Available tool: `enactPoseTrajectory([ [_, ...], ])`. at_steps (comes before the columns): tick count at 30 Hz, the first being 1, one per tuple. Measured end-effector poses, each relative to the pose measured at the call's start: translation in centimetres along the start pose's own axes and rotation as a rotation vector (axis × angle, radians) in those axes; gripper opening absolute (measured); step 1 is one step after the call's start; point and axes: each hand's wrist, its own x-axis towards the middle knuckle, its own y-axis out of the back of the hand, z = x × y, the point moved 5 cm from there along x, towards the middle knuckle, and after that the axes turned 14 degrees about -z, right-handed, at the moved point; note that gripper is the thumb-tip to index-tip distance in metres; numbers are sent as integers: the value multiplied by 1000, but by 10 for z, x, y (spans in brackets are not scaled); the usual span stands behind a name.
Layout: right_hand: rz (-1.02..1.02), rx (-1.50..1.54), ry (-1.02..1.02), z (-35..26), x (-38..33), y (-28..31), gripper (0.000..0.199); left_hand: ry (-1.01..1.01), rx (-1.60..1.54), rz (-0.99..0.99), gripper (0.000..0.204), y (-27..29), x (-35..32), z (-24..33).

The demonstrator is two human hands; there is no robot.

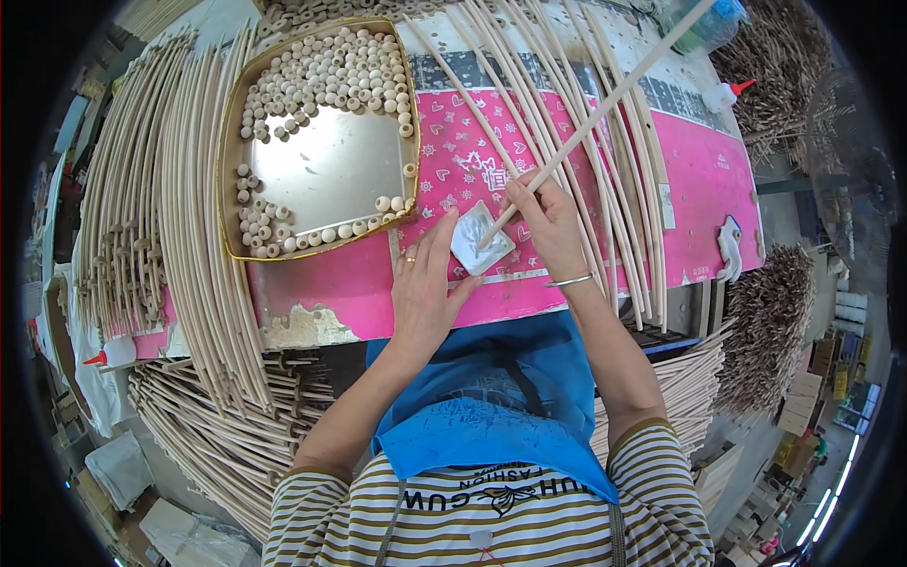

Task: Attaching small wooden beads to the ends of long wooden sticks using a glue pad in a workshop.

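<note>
My right hand [550, 222] pinches a long pale wooden rod [609, 106] near its lower end. The rod slants up to the upper right, and its tip rests inside a small white dish [467, 233] holding some whitish stuff, perhaps glue. At the dish's left side is my left hand [422, 283], steadying it with the fingers along one edge and the thumb at the near corner. Left of the dish lies a shallow gold-rimmed tray [413, 142] with many round wooden beads [326, 71], several showing holes. More rods [529, 104] lie loose just beyond my right hand.
Rod bundles [203, 208] overhang the table's left side; others [217, 425] lie below its front edge. At the right are a white bottle with a red tip [726, 95], a white tool-like object [729, 248] and brown bundles [775, 321]. The table [704, 165] has a pink cover.
</note>
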Motion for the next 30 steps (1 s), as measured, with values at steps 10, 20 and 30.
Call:
enactPoseTrajectory([
  [10,33,259,52,-12,-4,17,23,-67,188,274,39,82,15,-14],
  [20,58,411,2,-21,-9,17,27,113,-25,-248,14,98,66,-81],
  [30,45,422,109,-44,-6,-2,26,-106,-818,-31,24,68,24,-8],
])
